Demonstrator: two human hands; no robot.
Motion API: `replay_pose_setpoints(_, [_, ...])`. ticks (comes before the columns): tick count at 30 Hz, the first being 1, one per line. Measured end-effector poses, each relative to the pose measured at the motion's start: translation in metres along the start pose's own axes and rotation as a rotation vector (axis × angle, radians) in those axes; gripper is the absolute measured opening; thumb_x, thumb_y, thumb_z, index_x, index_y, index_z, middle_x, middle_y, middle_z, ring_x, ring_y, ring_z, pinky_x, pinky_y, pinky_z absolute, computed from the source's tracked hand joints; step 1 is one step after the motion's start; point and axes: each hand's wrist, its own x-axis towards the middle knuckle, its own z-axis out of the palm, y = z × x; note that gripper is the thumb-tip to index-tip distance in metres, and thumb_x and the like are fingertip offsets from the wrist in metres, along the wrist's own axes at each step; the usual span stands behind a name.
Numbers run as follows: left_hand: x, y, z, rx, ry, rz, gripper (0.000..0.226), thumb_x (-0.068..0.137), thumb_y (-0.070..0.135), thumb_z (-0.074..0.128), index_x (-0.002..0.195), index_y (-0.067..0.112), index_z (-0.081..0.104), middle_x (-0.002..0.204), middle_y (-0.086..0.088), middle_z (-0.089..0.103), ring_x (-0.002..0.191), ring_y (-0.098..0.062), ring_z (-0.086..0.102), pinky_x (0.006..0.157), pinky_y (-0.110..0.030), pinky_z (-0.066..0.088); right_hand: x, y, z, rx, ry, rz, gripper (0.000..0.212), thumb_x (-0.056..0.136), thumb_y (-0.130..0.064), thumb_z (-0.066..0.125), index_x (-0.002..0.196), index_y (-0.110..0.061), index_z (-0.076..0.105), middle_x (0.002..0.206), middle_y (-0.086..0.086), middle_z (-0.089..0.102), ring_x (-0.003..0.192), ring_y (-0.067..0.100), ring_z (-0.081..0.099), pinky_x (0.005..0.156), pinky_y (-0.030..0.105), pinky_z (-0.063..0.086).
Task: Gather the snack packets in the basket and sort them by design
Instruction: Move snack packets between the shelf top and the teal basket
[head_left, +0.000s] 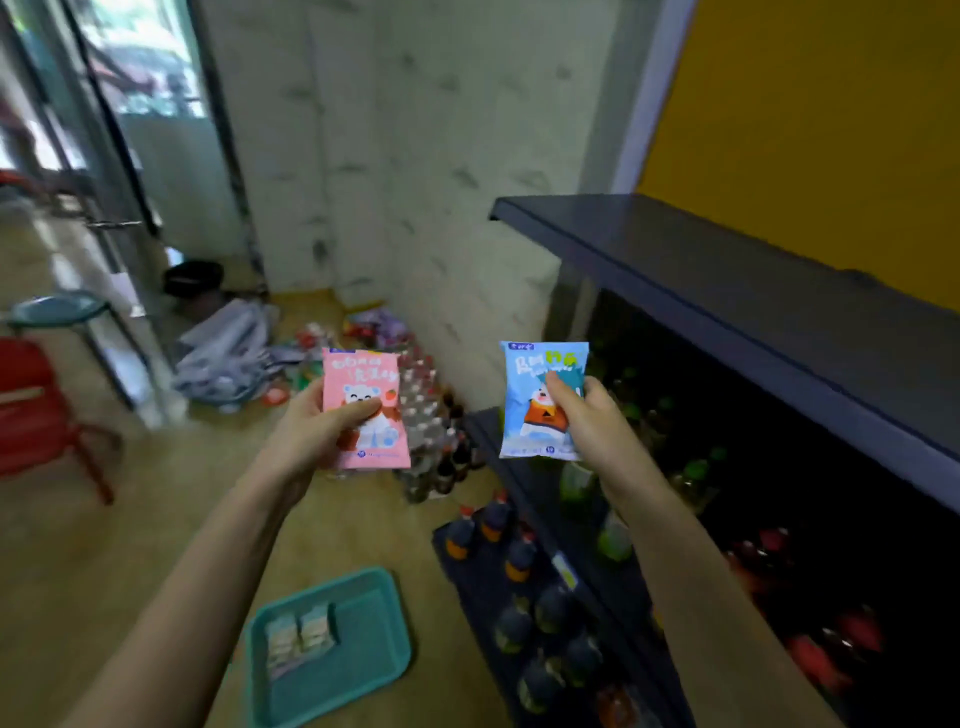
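Gathering step: left grip (317, 431) holds a pink packet (363, 374), right grip (587, 415) a blue packet (524, 374); both likely go into the basket (260, 649) below.

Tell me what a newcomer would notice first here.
Two bright snack packets held up side by side at centre: a pink cartoon-bear plastic packet in the left hand and a blue cartoon-bear plastic packet in the right hand. Below them, a teal rectangular plastic basket sits on the floor with a few pale packets inside, beside a dark shelf unit of bottles at right.
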Motion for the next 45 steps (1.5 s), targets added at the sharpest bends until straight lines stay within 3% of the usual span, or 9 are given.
replay_pose_setpoints(5, [0.016, -0.069, -0.123, 0.028, 0.198, -0.196, 0.016, 0.087, 0.0, 0.053, 0.098, 0.01, 0.057, 0.065, -0.001, 0.062, 0.036, -0.001, 0.053, 0.037, -0.012, 0.041, 0.024, 0.044, 0.147, 0.07, -0.21, 0.157, 0.008, 0.095, -0.022, 0.045, 0.092, -0.019, 0.052, 0.093, 0.009, 0.067, 0.081, 0.023, 0.064, 0.08, 0.039, 0.05])
replay_pose_setpoints(9, [0.034, -0.135, -0.194, -0.007, 0.272, -0.392, 0.014, 0.089, 0.005, 0.042, 0.096, 0.008, 0.055, 0.072, -0.008, 0.06, 0.05, -0.017, 0.051, 0.046, -0.02, 0.039, 0.038, 0.092, 0.237, 0.055, -0.315, 0.26, 0.01, 0.095, -0.01, 0.043, 0.097, -0.015, 0.051, 0.078, 0.0, 0.063, 0.055, 0.004, 0.063, 0.059, 0.025, 0.048])
replay_pose_setpoints(14, [0.058, -0.22, -0.241, -0.059, 0.28, -0.511, 0.016, 0.091, 0.003, 0.043, 0.096, 0.007, 0.058, 0.079, -0.011, 0.069, 0.054, -0.017, 0.068, 0.05, -0.025, 0.056, 0.057, 0.166, 0.319, -0.041, -0.411, 0.353, 0.006, 0.095, -0.018, 0.048, 0.091, -0.021, 0.052, 0.087, 0.0, 0.064, 0.079, 0.014, 0.063, 0.076, 0.034, 0.047])
replay_pose_setpoints(20, [0.09, -0.343, -0.271, -0.122, 0.316, -0.674, 0.023, 0.091, 0.005, 0.05, 0.112, 0.0, 0.058, 0.08, -0.007, 0.074, 0.063, -0.018, 0.071, 0.054, -0.028, 0.056, 0.08, 0.275, 0.392, -0.111, -0.406, 0.474, 0.01, 0.092, -0.018, 0.056, 0.087, -0.026, 0.052, 0.093, 0.004, 0.066, 0.091, 0.024, 0.065, 0.089, 0.047, 0.051])
replay_pose_setpoints(24, [0.111, -0.446, -0.275, -0.076, 0.358, -0.734, 0.007, 0.091, 0.004, 0.053, 0.087, 0.009, 0.057, 0.054, 0.005, 0.069, 0.045, -0.006, 0.065, 0.042, -0.019, 0.051, 0.098, 0.383, 0.437, -0.13, -0.408, 0.533, 0.007, 0.09, -0.015, 0.058, 0.089, -0.018, 0.052, 0.108, 0.017, 0.066, 0.09, 0.025, 0.064, 0.09, 0.048, 0.051])
replay_pose_setpoints(27, [0.127, -0.535, -0.277, -0.007, 0.373, -0.749, 0.017, 0.089, 0.004, 0.057, 0.075, 0.013, 0.052, 0.046, 0.008, 0.066, 0.041, -0.003, 0.062, 0.039, -0.015, 0.048, 0.11, 0.464, 0.467, -0.143, -0.391, 0.559, 0.013, 0.091, -0.015, 0.057, 0.094, -0.013, 0.044, 0.1, 0.009, 0.06, 0.089, 0.02, 0.057, 0.089, 0.037, 0.049])
replay_pose_setpoints(31, [0.159, -0.652, -0.279, 0.048, 0.413, -0.76, 0.017, 0.088, 0.007, 0.06, 0.077, 0.014, 0.049, 0.07, -0.003, 0.062, 0.049, -0.009, 0.062, 0.036, -0.014, 0.045, 0.137, 0.589, 0.505, -0.205, -0.405, 0.528, 0.014, 0.088, -0.023, 0.062, 0.093, -0.012, 0.054, 0.099, 0.009, 0.066, 0.09, 0.024, 0.063, 0.09, 0.046, 0.051])
replay_pose_setpoints(36, [0.202, -0.788, -0.284, 0.07, 0.433, -0.736, 0.01, 0.086, 0.004, 0.062, 0.083, 0.006, 0.052, 0.08, -0.011, 0.064, 0.06, -0.015, 0.059, 0.037, -0.015, 0.047, 0.168, 0.725, 0.553, -0.283, -0.41, 0.477, 0.016, 0.087, -0.027, 0.064, 0.087, -0.011, 0.059, 0.091, 0.014, 0.066, 0.093, 0.034, 0.064, 0.086, 0.051, 0.051])
replay_pose_setpoints(45, [0.245, -0.914, -0.284, 0.145, 0.438, -0.65, 0.012, 0.087, 0.007, 0.061, 0.088, 0.007, 0.05, 0.094, -0.014, 0.063, 0.069, -0.022, 0.062, 0.061, -0.033, 0.055, 0.199, 0.829, 0.603, -0.37, -0.391, 0.373, 0.023, 0.087, -0.027, 0.064, 0.093, -0.005, 0.063, 0.091, 0.013, 0.065, 0.088, 0.03, 0.063, 0.08, 0.043, 0.052])
